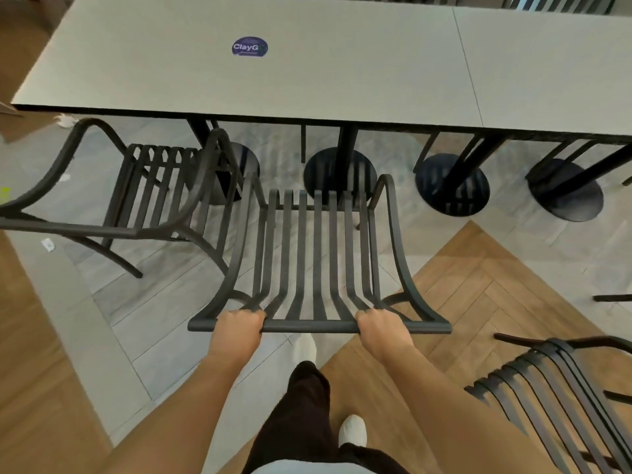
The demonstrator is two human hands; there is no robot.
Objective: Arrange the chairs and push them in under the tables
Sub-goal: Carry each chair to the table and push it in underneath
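Both hands grip the top rail of the black slatted chair [316, 254]: left hand [237, 331] and right hand [381, 331], fingers curled tight over the bar. The chair faces the grey table [307, 73], its seat front just short of the table edge, not yet under. A second chair [150, 189] on the left sits skewed and partly under; a third chair [561, 395] on the right stands well apart. In my judgement, all three need pushing in

A round purple sticker [249, 46], scraps of white litter [48, 244] on the tiled-and-wood floor [478, 285]
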